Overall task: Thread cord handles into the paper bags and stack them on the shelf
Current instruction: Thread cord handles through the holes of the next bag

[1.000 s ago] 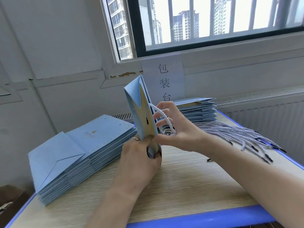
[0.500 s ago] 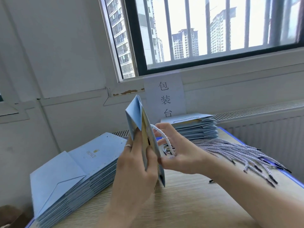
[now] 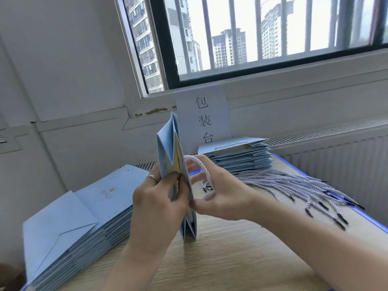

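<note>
My left hand (image 3: pixel 155 198) grips the bag (image 3: pixel 168 148), upright on its edge mid-table (image 3: pixel 231 259). My right hand (image 3: pixel 220 194) pinches the cord (image 3: pixel 201 164) looped over its fingers. I should hold the paper steady and feed the tip straight through. Flat bags (image 3: pixel 84 211) sit at the left edge, threaded bags (image 3: pixel 241 158) at the far edge and loose cords (image 3: pixel 294 183) at the right, below a barred window (image 3: pixel 273 38).

A folded light-blue paper bag (image 3: pixel 168 148) stands upright mid-counter (image 3: pixel 231 259), its lower end on the wood and yellow lining showing in the side fold, gripped by the left hand (image 3: pixel 155 204). A white twisted cord (image 3: pixel 201 166) arcs from its right face over the right hand (image 3: pixel 222 196). A stack of flat bags (image 3: pixel 84 211) lies near left. A far stack (image 3: pixel 241 156) shows a cord on its top bag. Loose black-tipped cords (image 3: pixel 294 185) fan out right.
</note>
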### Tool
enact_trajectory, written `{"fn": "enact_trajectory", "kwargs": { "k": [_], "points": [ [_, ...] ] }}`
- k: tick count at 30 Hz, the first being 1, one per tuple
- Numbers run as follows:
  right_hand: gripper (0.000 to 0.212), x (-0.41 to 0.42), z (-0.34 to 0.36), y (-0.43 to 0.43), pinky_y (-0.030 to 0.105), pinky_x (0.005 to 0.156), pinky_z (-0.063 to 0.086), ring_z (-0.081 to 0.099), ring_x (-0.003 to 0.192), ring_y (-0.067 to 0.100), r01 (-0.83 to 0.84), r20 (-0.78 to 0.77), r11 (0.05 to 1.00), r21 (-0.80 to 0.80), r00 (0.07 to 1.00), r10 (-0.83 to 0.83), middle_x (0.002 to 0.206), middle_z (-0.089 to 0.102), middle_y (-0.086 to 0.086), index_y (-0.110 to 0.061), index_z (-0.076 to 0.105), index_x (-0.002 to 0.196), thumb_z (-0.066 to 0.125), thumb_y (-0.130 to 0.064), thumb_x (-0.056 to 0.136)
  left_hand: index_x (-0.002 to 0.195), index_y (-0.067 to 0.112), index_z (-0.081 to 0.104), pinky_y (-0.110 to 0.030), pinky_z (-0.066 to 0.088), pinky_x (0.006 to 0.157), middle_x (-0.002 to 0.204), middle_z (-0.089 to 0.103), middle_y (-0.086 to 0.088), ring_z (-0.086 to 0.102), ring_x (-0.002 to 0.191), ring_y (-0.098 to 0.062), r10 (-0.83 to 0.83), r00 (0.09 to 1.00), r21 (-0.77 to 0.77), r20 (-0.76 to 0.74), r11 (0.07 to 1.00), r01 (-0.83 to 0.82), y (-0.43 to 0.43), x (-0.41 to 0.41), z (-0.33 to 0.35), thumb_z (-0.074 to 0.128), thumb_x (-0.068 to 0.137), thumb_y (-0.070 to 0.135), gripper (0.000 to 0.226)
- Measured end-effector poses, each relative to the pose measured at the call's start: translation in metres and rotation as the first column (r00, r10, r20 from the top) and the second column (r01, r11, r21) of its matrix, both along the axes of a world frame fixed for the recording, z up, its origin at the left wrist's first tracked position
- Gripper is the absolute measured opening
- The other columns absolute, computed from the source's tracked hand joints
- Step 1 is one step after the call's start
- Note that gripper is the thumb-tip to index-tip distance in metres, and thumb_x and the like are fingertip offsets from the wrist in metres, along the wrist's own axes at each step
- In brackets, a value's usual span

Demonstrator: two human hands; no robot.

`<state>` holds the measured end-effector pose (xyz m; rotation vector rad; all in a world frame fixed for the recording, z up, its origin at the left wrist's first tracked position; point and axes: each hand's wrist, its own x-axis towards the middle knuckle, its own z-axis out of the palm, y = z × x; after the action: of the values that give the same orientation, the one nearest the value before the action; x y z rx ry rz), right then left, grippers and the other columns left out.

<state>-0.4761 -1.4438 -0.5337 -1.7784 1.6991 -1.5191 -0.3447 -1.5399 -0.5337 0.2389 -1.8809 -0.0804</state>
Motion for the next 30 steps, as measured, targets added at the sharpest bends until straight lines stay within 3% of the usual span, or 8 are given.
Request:
{"fn": "enact_trajectory", "kwargs": {
  "k": [4,11,15,17,19,22,26,30],
  "points": [
    [0.065,0.001,0.000,-0.001,0.013,0.065,0.047,0.057,0.111,0.012,0.014,-0.026,1.000,0.007,1.000,-0.014,0.127,0.051,-0.005,-0.025,0.045,0.137,0.072,-0.004,0.082,0.077,0.008,0.075,0.002,0.035,0.070,0.088,0.058,0.008,0.048,0.073,-0.001,-0.049,0.999,0.063,0.009,0.997,0.049,-0.001,0.004,-0.005,0.078,0.074,-0.006,0.014],
    [0.072,-0.001,-0.001,-0.002,0.019,0.069,0.046,0.059,0.111,0.011,0.020,0.000,1.000,0.014,1.000,-0.020,0.120,0.052,-0.012,-0.031,0.040,0.138,0.078,-0.014,0.079,0.070,0.009,0.075,-0.002,0.037,0.066,0.085,0.065,0.003,0.055,0.073,-0.007,-0.066,0.997,0.128,0.028,0.990,0.062,-0.003,0.006,-0.008,0.078,0.072,0.000,0.010],
    [0.068,-0.001,0.001,0.001,0.027,0.073,0.048,0.059,0.111,0.009,0.035,0.004,0.999,0.026,0.999,-0.035,0.125,0.054,-0.013,-0.031,0.044,0.135,0.076,-0.027,0.075,0.066,0.010,0.076,0.001,0.038,0.067,0.083,0.055,0.019,0.056,0.079,0.011,-0.127,0.976,0.205,0.177,0.975,0.090,-0.005,0.008,-0.010,0.080,0.071,-0.004,0.016],
    [0.067,-0.001,0.001,0.001,0.034,0.075,0.051,0.059,0.110,0.008,0.053,-0.007,0.998,0.031,0.999,-0.052,0.127,0.054,-0.014,-0.031,0.045,0.134,0.074,-0.028,0.073,0.065,0.012,0.076,-0.001,0.039,0.065,0.082,0.052,0.028,0.057,0.082,0.010,-0.134,0.966,0.254,0.220,0.964,0.076,-0.005,0.009,-0.011,0.082,0.070,-0.002,0.016],
    [0.064,-0.002,0.001,0.001,0.036,0.075,0.053,0.059,0.109,0.008,0.056,-0.010,0.998,0.029,0.998,-0.056,0.127,0.054,-0.013,-0.030,0.046,0.132,0.073,-0.025,0.074,0.067,0.017,0.078,0.000,0.039,0.066,0.082,0.057,0.026,0.058,0.083,0.008,-0.139,0.972,0.279,0.192,0.957,0.081,-0.003,0.010,-0.008,0.082,0.071,0.002,0.016],
    [0.059,-0.001,0.001,0.001,0.032,0.074,0.049,0.059,0.110,0.009,0.045,0.008,0.999,0.022,0.999,-0.046,0.126,0.054,-0.012,-0.030,0.048,0.130,0.074,-0.021,0.078,0.090,0.028,0.079,0.001,0.037,0.068,0.085,0.065,0.018,0.059,0.079,0.005,-0.145,0.978,0.222,0.149,0.969,0.110,0.001,0.014,-0.002,0.075,0.080,0.011,0.020],
    [0.058,0.000,0.002,0.002,0.025,0.074,0.048,0.059,0.111,0.009,0.030,0.014,0.999,0.027,0.999,-0.030,0.123,0.055,-0.013,-0.031,0.049,0.129,0.077,-0.020,0.080,0.115,0.025,0.072,0.001,0.035,0.063,0.080,0.062,0.017,0.055,0.069,0.009,-0.147,0.987,0.164,0.070,0.977,0.134,0.008,0.015,0.001,0.059,0.089,0.015,0.031],
    [0.054,0.002,0.002,0.002,0.022,0.072,0.048,0.058,0.111,0.006,0.033,0.001,0.999,0.020,0.999,-0.033,0.121,0.056,-0.018,-0.032,0.051,0.125,0.074,-0.021,0.077,0.104,0.017,0.076,0.002,0.031,0.059,0.069,0.047,0.027,0.051,0.062,0.013,-0.101,0.995,0.131,-0.021,0.986,0.102,0.012,0.011,0.004,0.059,0.092,0.013,0.021]
  ]
}}
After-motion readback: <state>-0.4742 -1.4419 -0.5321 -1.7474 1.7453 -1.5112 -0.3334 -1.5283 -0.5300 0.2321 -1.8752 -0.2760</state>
